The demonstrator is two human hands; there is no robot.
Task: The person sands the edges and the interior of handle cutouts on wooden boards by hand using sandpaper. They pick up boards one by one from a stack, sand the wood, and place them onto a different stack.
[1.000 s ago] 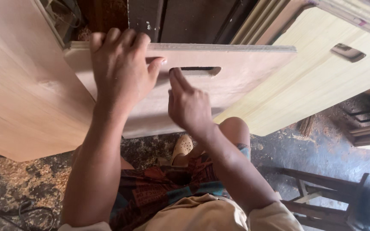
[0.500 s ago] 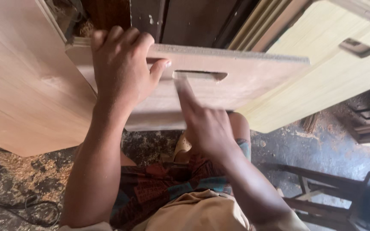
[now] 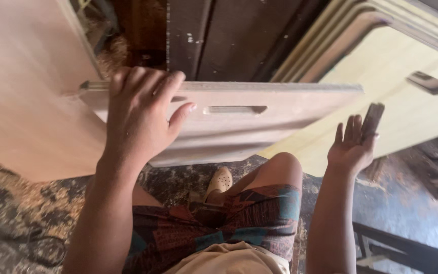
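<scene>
I am gripping the top edge of the plywood panel (image 3: 259, 127) with my left hand (image 3: 140, 119), fingers curled over it, thumb spread on its face. The panel is standing on edge at my 12 o'clock, slot (image 3: 235, 109) facing me. My right hand (image 3: 351, 144) is hovering at 2 o'clock, pinching a small dark block (image 3: 372, 119) between its fingertips.

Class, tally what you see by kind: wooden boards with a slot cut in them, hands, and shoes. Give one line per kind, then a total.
Slotted boards: 2, the pinkish board gripped at its top edge by the left hand, and the yellow board behind it.
Hands: 2, counting the right hand, which holds a small dark piece.
Shoes: 1, a tan shoe.
Total: 5
</scene>
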